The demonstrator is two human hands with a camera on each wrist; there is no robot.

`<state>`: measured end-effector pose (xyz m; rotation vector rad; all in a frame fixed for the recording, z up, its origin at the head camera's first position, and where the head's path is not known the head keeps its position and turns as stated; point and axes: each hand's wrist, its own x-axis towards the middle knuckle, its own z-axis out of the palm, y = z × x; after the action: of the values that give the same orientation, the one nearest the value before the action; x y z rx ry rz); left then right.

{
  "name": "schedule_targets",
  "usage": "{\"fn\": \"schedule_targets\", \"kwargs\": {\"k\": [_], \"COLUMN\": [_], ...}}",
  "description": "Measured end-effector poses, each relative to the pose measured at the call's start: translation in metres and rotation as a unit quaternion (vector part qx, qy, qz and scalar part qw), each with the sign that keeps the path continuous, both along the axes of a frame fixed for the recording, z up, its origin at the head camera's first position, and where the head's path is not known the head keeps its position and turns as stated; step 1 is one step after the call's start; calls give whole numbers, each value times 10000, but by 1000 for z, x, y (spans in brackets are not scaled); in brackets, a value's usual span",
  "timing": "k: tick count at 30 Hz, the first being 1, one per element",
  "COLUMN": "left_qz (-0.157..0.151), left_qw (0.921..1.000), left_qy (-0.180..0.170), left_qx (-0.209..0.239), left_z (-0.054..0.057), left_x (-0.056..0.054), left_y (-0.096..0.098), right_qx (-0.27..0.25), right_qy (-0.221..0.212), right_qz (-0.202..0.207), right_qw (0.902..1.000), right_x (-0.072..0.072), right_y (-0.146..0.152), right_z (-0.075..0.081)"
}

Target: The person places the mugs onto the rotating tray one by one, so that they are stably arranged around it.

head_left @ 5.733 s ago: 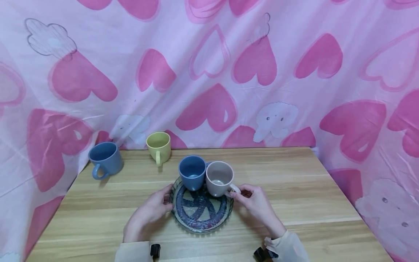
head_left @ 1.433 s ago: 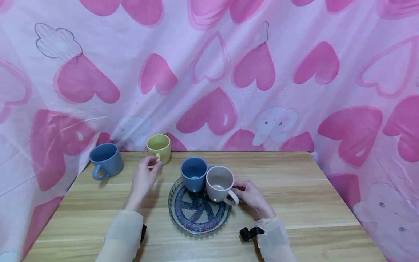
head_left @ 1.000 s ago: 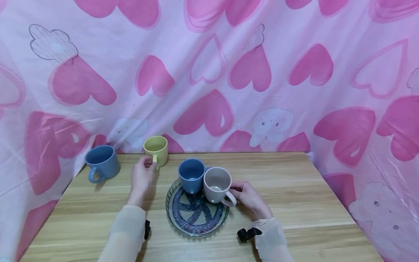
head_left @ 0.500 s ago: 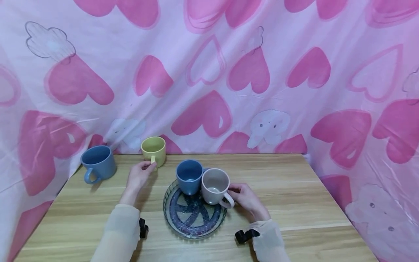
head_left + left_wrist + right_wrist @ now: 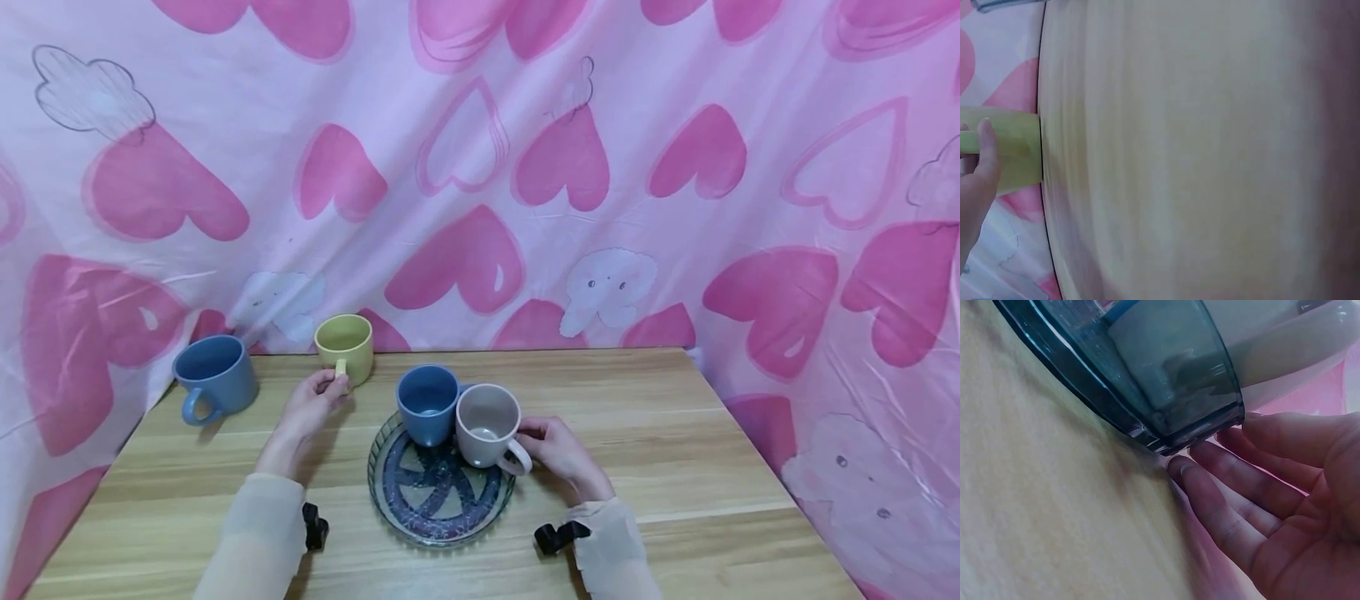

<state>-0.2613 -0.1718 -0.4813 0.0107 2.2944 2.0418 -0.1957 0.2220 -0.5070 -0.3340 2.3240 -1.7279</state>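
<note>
My left hand (image 5: 309, 408) pinches the handle of a yellow-green mug (image 5: 352, 343) at the back edge of the table; the left wrist view shows thumb and fingers on that handle (image 5: 969, 142). A round patterned glass plate (image 5: 442, 533) lies in the middle. On its back part stand a blue mug (image 5: 426, 408) and, right beside it, a pinkish-grey mug (image 5: 483, 425) whose handle points to the lower right. My right hand (image 5: 562, 450) stays at the plate's right rim, its loosely bent fingertips (image 5: 1204, 487) right at the glass edge in the right wrist view.
A larger blue mug (image 5: 217, 379) stands at the back left of the wooden table (image 5: 675, 467), its handle toward me. Behind and along both sides hangs a pink heart-patterned cloth (image 5: 450, 167). Black wrist mounts (image 5: 561, 537) sit at both cuffs.
My left hand has gone from the plate's left rim to the yellow-green mug's handle. My right hand has shifted from the pinkish-grey mug's handle to the plate's rim. The view drifts slightly.
</note>
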Motion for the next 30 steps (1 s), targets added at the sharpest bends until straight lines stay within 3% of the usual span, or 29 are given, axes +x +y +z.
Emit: {"fn": "schedule_targets", "kwargs": {"k": [9,17,23,30], "left_qz": [45,251,260,204], "left_qw": [9998,9956,9977,9971], "left_qy": [-154,37,35,-272], "left_qx": [-133,-900,-633,679], "left_z": [3,5,3,4], "left_x": [3,3,4,8], "left_y": [-5,-1,-5,-11], "right_qx": [52,68,10,-150], "right_qy": [51,-35,-79,-61], "right_qz": [-7,-103,-24,64], "right_qw": [10000,9999,10000,9998], "right_x": [0,-1,0,10], "right_y": [-1,0,0,-4], "right_z": [-5,-4,0,23]}}
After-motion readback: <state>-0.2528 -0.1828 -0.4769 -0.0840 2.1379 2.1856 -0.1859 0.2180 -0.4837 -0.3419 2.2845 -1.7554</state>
